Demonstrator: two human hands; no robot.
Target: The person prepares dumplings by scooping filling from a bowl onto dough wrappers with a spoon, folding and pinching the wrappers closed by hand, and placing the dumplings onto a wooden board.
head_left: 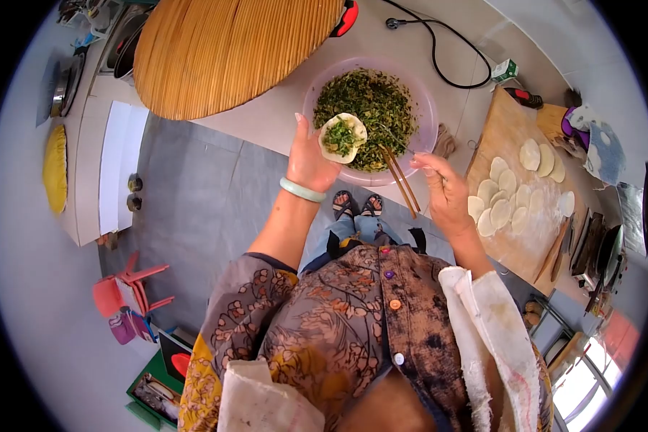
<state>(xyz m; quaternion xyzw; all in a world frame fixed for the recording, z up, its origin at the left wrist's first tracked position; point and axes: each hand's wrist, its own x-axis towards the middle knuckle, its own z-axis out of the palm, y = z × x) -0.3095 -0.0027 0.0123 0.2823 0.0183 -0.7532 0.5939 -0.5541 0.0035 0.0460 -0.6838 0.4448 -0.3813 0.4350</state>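
Note:
My left hand (311, 160), with a pale bangle (302, 190) at the wrist, holds a round dumpling wrapper (358, 149) at the near-left rim of the bowl. Chopped green filling (340, 135) lies in the middle of the wrapper. To the right, my right hand (445, 189) pinches the end of a thin metal utensil (397, 138); its tip is over the filling and its exact kind is hard to make out. The pinkish plastic bowl (426, 108) is full of chopped green filling. A pair of wooden chopsticks (403, 184) leans out over the near rim.
A floured wooden board (491, 137) with several round wrappers (507, 180) and a rolling pin (551, 250) is on the right. A large round slatted lid-like tray (230, 50) covers the upper left. A black cord (439, 61) lies behind the bowl. Pink stool (133, 284) stands at lower left.

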